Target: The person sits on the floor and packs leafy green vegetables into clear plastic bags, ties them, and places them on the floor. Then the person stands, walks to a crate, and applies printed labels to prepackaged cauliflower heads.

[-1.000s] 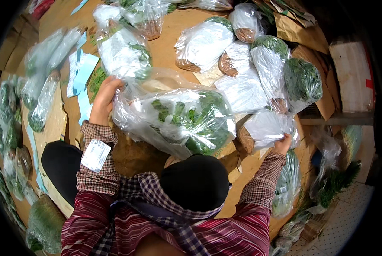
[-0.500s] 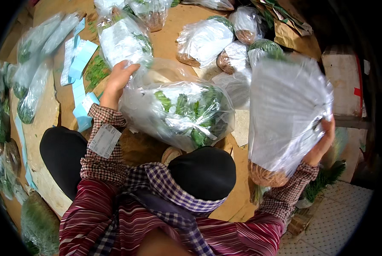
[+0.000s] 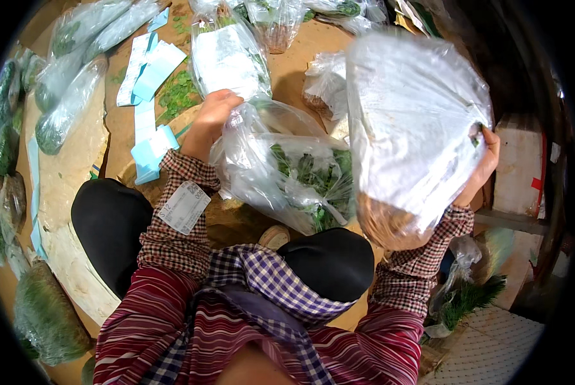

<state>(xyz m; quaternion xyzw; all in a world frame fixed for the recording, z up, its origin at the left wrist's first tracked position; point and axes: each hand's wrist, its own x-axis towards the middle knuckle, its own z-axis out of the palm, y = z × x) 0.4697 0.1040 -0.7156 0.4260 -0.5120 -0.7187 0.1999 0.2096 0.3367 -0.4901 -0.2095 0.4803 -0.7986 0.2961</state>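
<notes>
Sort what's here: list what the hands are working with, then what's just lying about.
In hand:
- left hand grips big clear bag of greens
- right hand lifts white-wrapped bag

Lying about:
- blue paper strips
- bagged greens at left
- loose leaves

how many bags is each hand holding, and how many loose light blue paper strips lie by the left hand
Bags in the right hand: 1, the raised clear plastic bag with a brown root clump at its bottom
Bags in the left hand: 1, the large open bag of greens
Light blue paper strips: about 4, overlapping, so the count is rough
Total: about 6
</notes>
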